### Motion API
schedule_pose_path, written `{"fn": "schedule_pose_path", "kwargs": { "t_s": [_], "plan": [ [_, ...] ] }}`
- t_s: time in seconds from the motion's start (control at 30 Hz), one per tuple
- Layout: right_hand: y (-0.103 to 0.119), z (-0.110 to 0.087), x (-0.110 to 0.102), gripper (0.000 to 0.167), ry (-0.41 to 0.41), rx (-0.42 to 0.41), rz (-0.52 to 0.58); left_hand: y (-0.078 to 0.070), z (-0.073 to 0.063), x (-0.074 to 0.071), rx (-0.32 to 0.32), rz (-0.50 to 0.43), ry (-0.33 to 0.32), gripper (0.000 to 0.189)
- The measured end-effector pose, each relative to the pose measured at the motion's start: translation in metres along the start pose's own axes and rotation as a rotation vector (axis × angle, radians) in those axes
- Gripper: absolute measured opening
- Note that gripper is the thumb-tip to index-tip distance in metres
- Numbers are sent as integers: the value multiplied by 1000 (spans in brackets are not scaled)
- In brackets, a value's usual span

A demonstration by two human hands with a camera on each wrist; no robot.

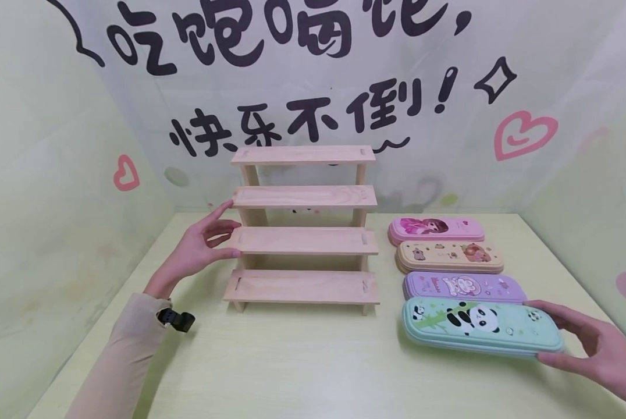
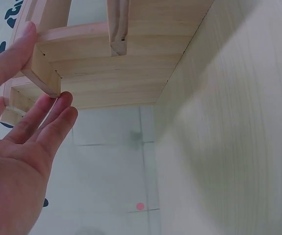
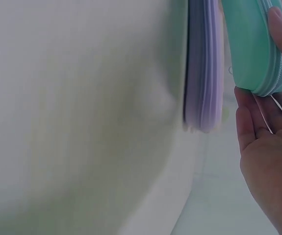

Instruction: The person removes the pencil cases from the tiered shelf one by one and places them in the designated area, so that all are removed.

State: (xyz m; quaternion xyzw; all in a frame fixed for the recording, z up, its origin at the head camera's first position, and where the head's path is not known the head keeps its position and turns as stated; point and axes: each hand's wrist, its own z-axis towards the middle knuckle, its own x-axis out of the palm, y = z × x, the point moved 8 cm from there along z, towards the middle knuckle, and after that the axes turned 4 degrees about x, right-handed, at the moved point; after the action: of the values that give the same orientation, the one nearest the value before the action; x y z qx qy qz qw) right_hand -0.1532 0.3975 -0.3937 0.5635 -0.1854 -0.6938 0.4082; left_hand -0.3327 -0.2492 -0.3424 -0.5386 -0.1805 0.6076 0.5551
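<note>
A pale wooden stepped rack [image 1: 302, 240] stands on the table, its planks rising toward the back. My left hand [image 1: 200, 244] holds its left end, the thumb at one plank's end and a finger reaching the plank above. From the left wrist view, the left hand [image 2: 23, 147] has thumb and fingertips around a plank end [image 2: 43, 73]. With thumb and fingers, my right hand [image 1: 598, 343] pinches the right end of a mint-green pencil case [image 1: 480, 331] with a panda on its lid. In the right wrist view this zippered case hangs above the table.
Behind the green case lie a purple pencil case [image 1: 465, 285], a beige one [image 1: 449, 257] and a pink one [image 1: 436, 228], in a column right of the rack. A printed backdrop [image 1: 438, 151] closes off the rear of the table [image 1: 302, 366], with walls at both sides.
</note>
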Motion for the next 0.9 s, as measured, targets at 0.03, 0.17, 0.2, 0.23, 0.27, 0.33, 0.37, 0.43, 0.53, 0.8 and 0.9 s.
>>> {"fn": "schedule_pose_path", "kwargs": {
  "t_s": [0.03,0.17,0.2,0.23,0.27,0.33,0.37,0.43,0.53,0.8,0.9],
  "plan": [
    [-3,-2,0,85,0,-4,-5,-1,0,0,1,0,-1,109],
    [-15,-10,-1,84,21,-9,-28,-1,0,0,0,0,-1,109],
    [-18,-11,0,84,28,-6,-32,-1,0,0,-2,0,-1,109],
    [-20,-12,0,84,30,-1,-35,-1,0,0,-2,0,0,109],
    [-23,-13,0,84,32,4,-36,-1,0,0,-4,1,0,109],
    [-27,-15,0,83,35,13,-40,0,0,0,-4,1,1,109],
    [-29,-15,0,83,35,16,-41,0,0,0,-6,2,1,110],
    [-32,-15,0,84,38,16,-45,0,0,0,-7,0,1,110],
    [-34,-13,0,83,46,16,-56,0,0,-1,-8,-1,0,110],
    [-38,-5,-1,82,79,6,-85,0,1,0,2,-4,4,109],
    [-39,-2,-2,84,87,1,-82,0,0,-1,3,-10,3,109]
  ]
}}
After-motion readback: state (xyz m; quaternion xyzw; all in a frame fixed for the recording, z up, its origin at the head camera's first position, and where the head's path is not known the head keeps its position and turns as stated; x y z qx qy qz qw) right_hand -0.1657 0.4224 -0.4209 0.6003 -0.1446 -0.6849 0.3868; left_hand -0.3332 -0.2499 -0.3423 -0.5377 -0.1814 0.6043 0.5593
